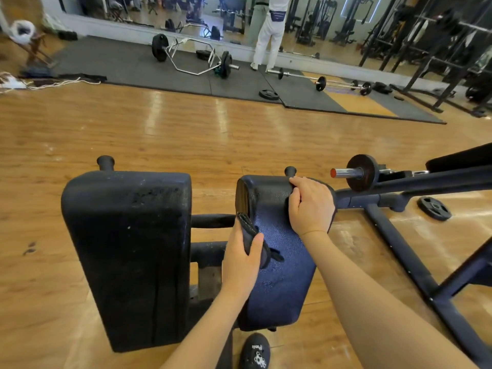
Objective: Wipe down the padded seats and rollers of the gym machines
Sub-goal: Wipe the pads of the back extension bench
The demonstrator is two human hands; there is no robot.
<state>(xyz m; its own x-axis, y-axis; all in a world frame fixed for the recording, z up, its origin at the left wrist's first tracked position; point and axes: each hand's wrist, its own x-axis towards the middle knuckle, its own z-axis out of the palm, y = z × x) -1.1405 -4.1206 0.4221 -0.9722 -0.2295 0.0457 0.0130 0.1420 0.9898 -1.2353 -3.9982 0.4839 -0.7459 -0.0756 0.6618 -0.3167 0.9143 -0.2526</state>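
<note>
Black padded seat [127,251] on the left, bluish padded seat [277,262] just beside it on the right; left hand [243,258] gripping a dark cloth [251,233] against the bluish pad's left edge; right hand [310,205] curled over that pad's top corner; wooden floor [186,129] beneath.

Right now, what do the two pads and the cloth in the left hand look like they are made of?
Right pad: looks like dark blue vinyl or faux leather, pebbled grain with a slight sheen.
Left pad: black, matte, scuffed and cracked, possibly worn vinyl or foam; hard to say.
Cloth: dark soft fabric with a stitched edge, bunched in the left hand.
</note>
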